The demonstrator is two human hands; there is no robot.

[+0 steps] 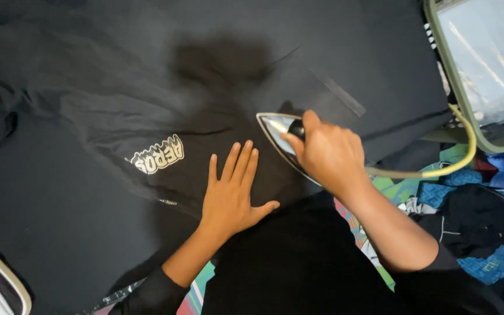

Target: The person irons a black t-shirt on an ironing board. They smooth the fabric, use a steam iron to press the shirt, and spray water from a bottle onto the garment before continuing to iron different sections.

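Across the middle of the head view lies a black garment (88, 105), spread flat and covering most of the work surface. A pale printed emblem (158, 154) sits on the cloth left of centre, seen upside down from the wearer's side.

Left hand (231, 192): open, fingers spread and slightly apart, palm pressed flat on the garment just right of the emblem. It grips nothing — it rests on the cloth.

Right hand (328, 154): fingers closed around the dark handle of an iron (278, 131). The iron stands on the garment, its pointed metal nose directed left and away from the body, just beside the left hand's fingertips but not touching them. A yellow-green cord (456, 160) runs from under the right wrist and curves up toward the right edge.

Upper right: a clear plastic storage bag with a green rim (456, 76), partly overlapping the garment's edge. Lower right: a heap of blue, black and patterned clothes (479, 233). Both forearms show dark sleeves pushed up.
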